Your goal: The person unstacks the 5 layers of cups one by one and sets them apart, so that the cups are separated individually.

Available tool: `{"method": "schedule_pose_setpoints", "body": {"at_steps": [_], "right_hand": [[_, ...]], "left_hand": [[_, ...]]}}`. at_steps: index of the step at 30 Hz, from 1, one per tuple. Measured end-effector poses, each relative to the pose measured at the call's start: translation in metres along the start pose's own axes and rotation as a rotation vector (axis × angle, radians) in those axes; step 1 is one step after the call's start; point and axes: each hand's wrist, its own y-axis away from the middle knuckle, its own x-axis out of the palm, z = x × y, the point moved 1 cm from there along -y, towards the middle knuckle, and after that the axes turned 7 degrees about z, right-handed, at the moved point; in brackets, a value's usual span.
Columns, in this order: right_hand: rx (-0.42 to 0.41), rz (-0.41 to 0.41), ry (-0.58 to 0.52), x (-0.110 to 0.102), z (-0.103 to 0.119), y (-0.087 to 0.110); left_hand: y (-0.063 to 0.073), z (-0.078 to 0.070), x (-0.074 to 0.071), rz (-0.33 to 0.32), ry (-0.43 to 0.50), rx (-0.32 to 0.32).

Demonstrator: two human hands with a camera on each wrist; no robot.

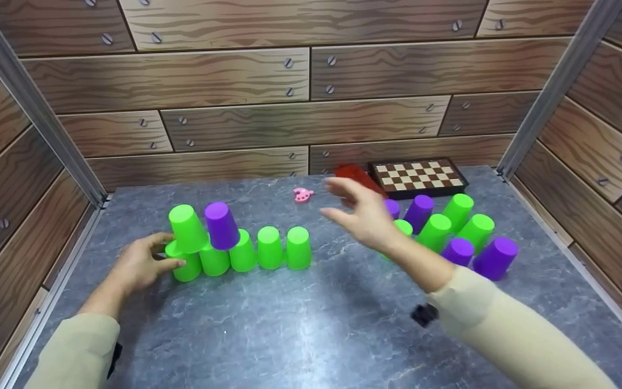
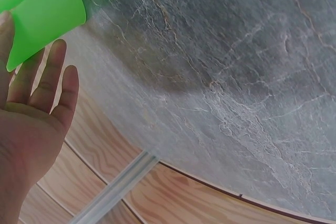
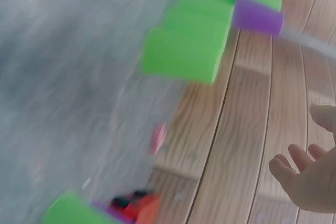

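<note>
My left hand is at the left end of a row of upside-down green cups, its thumb and fingers around the end green cup. In the left wrist view, the thumb lies on one side of that cup and the fingers on the other. An upper green cup and a purple cup stand upside down on the row's left part. My right hand is raised in the air between the row and the cups on the right, holding nothing, its fingers spread loosely. The right wrist view is blurred.
On the right stands a group of green cups and purple cups, partly hidden by my right forearm. Behind them are a checkered game board and a red item. A small pink piece lies near the back wall.
</note>
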Motion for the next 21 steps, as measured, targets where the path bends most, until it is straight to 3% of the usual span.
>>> {"method": "schedule_pose_setpoints", "body": {"at_steps": [10, 21], "right_hand": [[-0.019, 0.102, -0.028, 0.083, 0.031, -0.047], [0.018, 0.102, -0.061, 0.148, 0.036, -0.068]], "left_hand": [[-0.001, 0.000, 0.000, 0.012, -0.001, -0.021], [0.000, 0.000, -0.001, 0.024, 0.006, -0.036]]}}
